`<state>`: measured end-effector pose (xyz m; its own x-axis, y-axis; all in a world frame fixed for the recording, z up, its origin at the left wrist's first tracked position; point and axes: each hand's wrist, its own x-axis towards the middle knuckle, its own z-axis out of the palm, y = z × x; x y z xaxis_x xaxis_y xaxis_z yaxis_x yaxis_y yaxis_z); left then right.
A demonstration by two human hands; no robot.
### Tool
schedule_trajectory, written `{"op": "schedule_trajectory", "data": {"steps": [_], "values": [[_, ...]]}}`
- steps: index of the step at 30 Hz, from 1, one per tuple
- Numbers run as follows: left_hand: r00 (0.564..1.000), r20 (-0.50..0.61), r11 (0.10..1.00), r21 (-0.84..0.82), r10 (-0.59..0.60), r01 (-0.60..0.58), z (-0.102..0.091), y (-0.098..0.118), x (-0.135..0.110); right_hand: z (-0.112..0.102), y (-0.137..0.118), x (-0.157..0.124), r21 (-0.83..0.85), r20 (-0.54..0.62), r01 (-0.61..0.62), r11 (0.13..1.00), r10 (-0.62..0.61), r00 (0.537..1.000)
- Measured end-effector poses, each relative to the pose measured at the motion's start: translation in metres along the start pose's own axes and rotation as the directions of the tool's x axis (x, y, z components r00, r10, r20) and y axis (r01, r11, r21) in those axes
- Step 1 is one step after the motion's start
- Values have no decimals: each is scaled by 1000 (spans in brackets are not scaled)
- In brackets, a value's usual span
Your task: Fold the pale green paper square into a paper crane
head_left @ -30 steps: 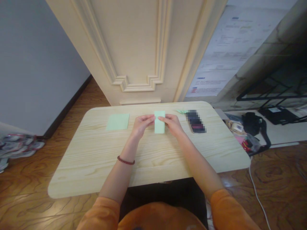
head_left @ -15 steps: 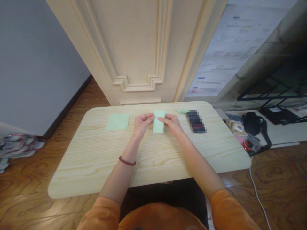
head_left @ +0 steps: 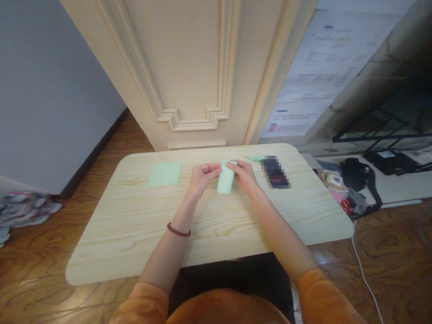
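Both my hands hold a folded strip of light green paper [head_left: 225,181] just above the far middle of a pale wooden table [head_left: 135,234]. My left hand [head_left: 201,177] pinches its upper left edge, with a dark red bracelet on that wrist. My right hand [head_left: 245,175] pinches the top right corner. The strip is tilted, its lower end near the tabletop. A second flat sheet of green paper [head_left: 165,173] lies on the table to the left of my left hand.
A phone [head_left: 276,173] lies right of my right hand, with a small folded green paper piece [head_left: 255,157] beside it. A cream panelled door stands behind the table. Bags and a white cable lie on the floor at the right; shoes at the left.
The green strip has tilted, its top leaning right, and both hands have shifted slightly on its upper end. The view has moved a little.
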<state>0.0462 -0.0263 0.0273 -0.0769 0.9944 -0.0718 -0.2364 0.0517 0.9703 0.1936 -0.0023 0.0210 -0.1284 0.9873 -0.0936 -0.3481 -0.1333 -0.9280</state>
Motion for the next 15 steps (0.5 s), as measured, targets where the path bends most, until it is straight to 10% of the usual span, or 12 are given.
{"op": "schedule_trajectory", "data": {"steps": [15], "values": [[997,70,1000,-7,15,-14,-5,-7,2,1,-3,-1,-6,0,26,1000,-26,1000]]}}
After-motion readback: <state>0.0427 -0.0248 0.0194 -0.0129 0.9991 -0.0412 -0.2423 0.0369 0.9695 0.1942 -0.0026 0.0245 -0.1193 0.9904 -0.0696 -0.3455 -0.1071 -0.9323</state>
